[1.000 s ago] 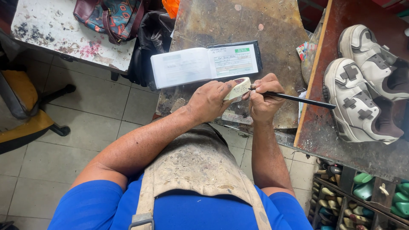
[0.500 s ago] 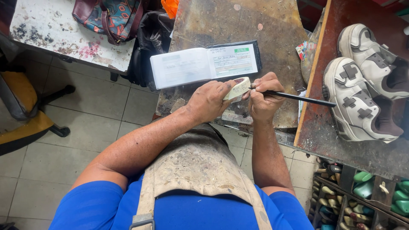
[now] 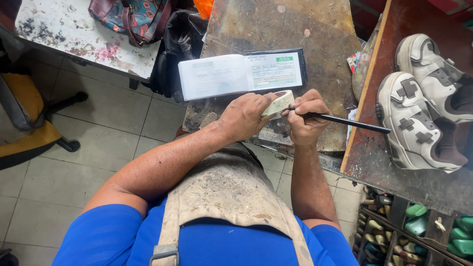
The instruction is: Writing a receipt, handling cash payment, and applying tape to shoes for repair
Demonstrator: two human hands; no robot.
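Between the two hands, a pale roll of tape (image 3: 279, 103) is sitting over the stained table (image 3: 276, 27), just below an open receipt book (image 3: 241, 75). Gripping it from the left is the left hand (image 3: 245, 116); the right hand (image 3: 305, 118) is pinching a black pen (image 3: 347, 123), tip touching the roll. White shoes (image 3: 419, 106) are resting nearby.

The person wears a bright blue shirt (image 3: 113, 236) with short sleeves; both forearms are bare. Over the shirt there is a beige work apron (image 3: 231, 192), heavily stained with grey and brown marks; its surface looks worn and dirty. A wide beige strap (image 3: 170, 221) goes up over the left shoulder; it ends in a metal buckle (image 3: 162, 254). The left hand (image 3: 244, 116) and right hand (image 3: 305, 118) wear no gloves; the fingers (image 3: 261, 101) look smudged with dirt.
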